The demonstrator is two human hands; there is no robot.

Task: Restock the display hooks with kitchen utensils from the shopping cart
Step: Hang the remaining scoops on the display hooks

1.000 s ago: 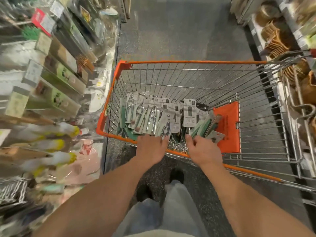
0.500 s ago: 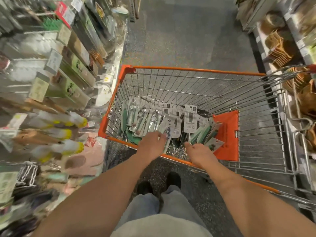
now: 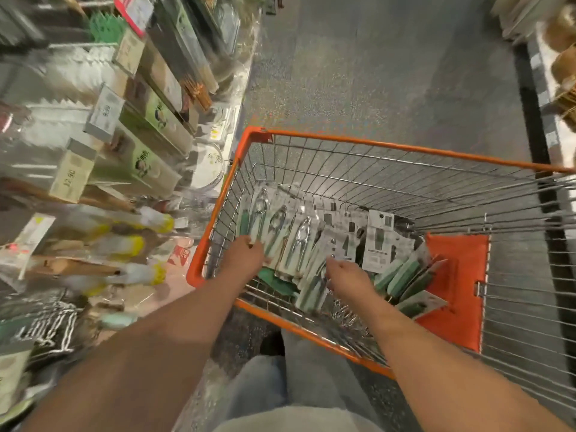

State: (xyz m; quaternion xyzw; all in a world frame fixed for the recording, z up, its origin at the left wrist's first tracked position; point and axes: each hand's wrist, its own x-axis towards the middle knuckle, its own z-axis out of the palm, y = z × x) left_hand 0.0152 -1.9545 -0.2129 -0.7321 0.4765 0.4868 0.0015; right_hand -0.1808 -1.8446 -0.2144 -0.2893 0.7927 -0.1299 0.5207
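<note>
An orange-rimmed wire shopping cart [image 3: 405,147] stands in front of me. In its near left corner lies a fanned row of carded metal utensils [image 3: 300,238], beside upright green-edged packs [image 3: 402,275]. My left hand [image 3: 246,255] is inside the cart at the left end of the row, fingers curled on the edge of the leftmost cards. My right hand [image 3: 344,275] is at the row's right end, pinching the top of one carded utensil [image 3: 314,289]. The display hooks [image 3: 103,169] on my left carry packaged goods and price tags, blurred by motion.
An orange fold-down seat flap [image 3: 458,275] lies in the cart at the right. Loose wire whisks [image 3: 346,316] rest on the cart floor under my right hand. A grey aisle floor [image 3: 374,73] stretches ahead. Shelves with woven goods [image 3: 561,57] line the right side.
My head and both hands have moved forward, deeper into the cart. My left hand has slid left to the end of the card row; my right hand has closed on one card.
</note>
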